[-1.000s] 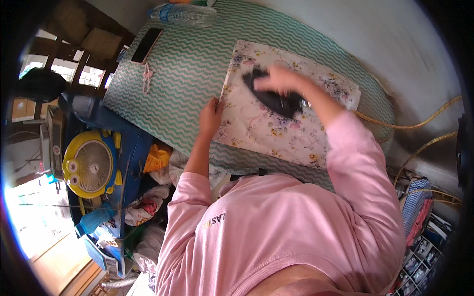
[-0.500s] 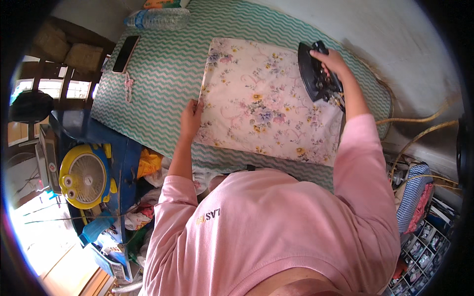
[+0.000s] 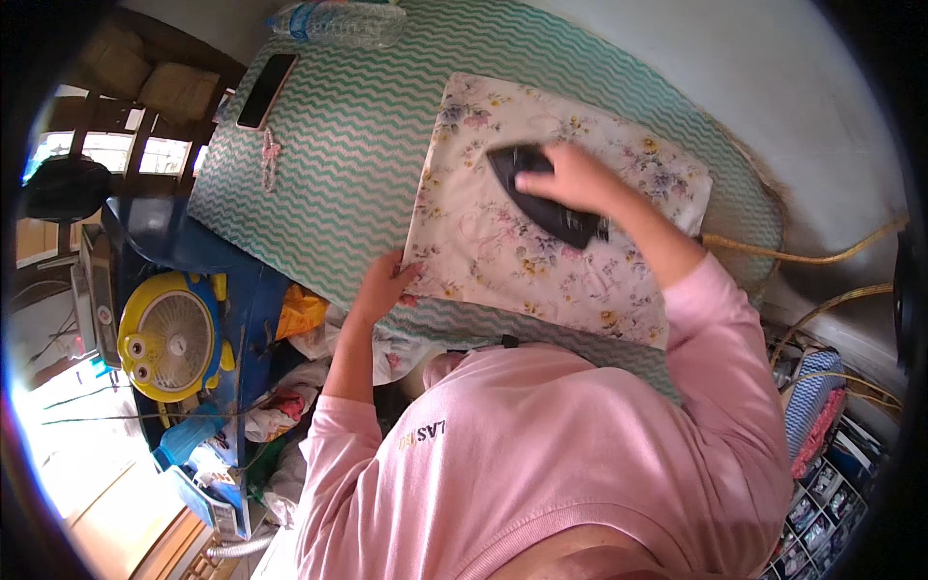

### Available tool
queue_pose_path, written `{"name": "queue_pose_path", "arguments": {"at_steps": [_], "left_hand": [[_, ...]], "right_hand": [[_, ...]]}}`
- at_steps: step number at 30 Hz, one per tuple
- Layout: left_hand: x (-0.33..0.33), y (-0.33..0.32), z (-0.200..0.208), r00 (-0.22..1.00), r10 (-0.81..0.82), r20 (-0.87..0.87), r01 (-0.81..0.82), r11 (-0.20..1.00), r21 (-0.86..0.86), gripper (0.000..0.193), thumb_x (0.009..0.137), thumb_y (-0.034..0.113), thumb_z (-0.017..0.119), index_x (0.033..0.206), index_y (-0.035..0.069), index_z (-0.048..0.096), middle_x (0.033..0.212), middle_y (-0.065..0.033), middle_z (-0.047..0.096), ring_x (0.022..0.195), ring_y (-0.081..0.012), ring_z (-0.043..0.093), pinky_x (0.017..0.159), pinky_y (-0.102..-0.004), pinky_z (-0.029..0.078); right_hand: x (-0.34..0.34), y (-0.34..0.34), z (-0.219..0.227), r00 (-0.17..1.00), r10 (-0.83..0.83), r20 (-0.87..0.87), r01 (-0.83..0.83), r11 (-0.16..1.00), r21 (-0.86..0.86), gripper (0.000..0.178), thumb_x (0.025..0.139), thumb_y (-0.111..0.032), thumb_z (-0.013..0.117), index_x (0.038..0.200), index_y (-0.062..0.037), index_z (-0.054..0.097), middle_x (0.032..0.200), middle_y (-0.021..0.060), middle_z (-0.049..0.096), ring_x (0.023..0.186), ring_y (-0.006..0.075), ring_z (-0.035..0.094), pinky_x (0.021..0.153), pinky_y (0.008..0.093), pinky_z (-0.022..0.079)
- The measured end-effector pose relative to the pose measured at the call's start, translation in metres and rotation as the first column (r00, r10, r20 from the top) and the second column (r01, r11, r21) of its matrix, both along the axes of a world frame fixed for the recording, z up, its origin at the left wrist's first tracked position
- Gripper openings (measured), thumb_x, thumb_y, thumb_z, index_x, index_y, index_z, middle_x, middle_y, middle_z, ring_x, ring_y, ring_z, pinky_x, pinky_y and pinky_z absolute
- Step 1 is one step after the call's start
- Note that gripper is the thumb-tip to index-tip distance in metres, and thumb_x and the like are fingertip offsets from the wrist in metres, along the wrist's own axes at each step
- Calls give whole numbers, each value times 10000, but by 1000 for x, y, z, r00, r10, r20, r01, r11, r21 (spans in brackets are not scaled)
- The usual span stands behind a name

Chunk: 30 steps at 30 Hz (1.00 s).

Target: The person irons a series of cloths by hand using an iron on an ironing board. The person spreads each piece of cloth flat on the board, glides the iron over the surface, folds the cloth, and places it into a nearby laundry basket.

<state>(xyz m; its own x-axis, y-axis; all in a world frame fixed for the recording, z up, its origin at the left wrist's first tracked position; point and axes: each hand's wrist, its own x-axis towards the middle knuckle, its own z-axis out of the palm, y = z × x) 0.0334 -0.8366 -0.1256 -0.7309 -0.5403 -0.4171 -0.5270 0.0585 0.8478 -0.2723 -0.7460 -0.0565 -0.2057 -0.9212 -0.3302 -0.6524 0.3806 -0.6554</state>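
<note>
Two hands of mine are over the cloth-covered table. My right hand [image 3: 577,181] is wrapped around the handle of a dark iron [image 3: 559,220], which sits over the middle of a floral cloth [image 3: 483,256], its tip toward the upper left. My left hand [image 3: 385,282] is at the cloth's left edge, near the lower corner, fingers against the border; I cannot tell whether they pinch it or only rest there.

The floral cloth lies flat on a green-and-white zigzag cover [image 3: 348,174], which spreads over the table to a curved far edge beside a pale wall [image 3: 822,116]. On its left part lie a dark-screened phone [image 3: 268,92] with a beaded strap [image 3: 269,162], and, farther up, a clear plastic bottle [image 3: 358,26] on its side. A yellowish cord [image 3: 822,256] runs along the right, near the wall.

To my left, by a blue cabinet [image 3: 253,324], stands a yellow-and-blue fan [image 3: 174,333] with two goggle-like eyes; an orange bag [image 3: 302,312] is beside it. Behind are barred openings [image 3: 111,150] letting in light. At lower right, a folded blue patterned cloth [image 3: 810,391] sits near a black-and-white gridded panel [image 3: 817,507].
</note>
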Motion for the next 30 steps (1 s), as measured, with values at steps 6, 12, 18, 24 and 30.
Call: {"name": "queue_pose_path", "arguments": {"at_steps": [6,12,18,24,30], "left_hand": [[30,19,18,959,255,124,-273,946,172,180,849,161,472,793,-9,492,605,-50,518,587,-70,488,552,-211,392],[-1,-5,29,671,528,-520,-705,672,-227,187,884,165,393,850,11,494,764,-35,507,690,-96,454,632,-237,371],[-70,-17,20,942,-48,-333,-281,434,-856,347,838,230,450,1138,55,446,1180,-125,449,1118,-270,397,927,-396,287],[-94,13,-25,922,-265,284,341,202,-918,619,818,431,398,1310,105,211,1351,-94,217,1246,-254,195,1006,-436,139],[-105,16,-27,927,-245,283,336,213,-917,598,829,436,369,1306,105,227,1351,-95,217,1246,-254,199,1008,-426,133]], "right_hand": [[-30,-106,0,991,-134,21,132,988,74,465,697,-403,615,770,44,511,447,46,447,347,133,447,328,268,383],[63,-65,-1,980,153,125,-179,955,238,446,679,-410,615,787,18,551,597,137,553,457,210,535,431,325,451],[106,82,5,968,252,-12,-242,941,234,495,655,-438,613,868,6,563,876,218,571,811,350,555,686,415,446],[36,213,-17,889,-458,-23,453,885,-110,470,674,-433,623,815,12,564,683,165,589,603,282,583,543,355,452],[-50,254,-7,594,-796,116,758,603,251,457,679,-405,637,853,12,568,579,78,545,386,141,482,354,260,388]]}}
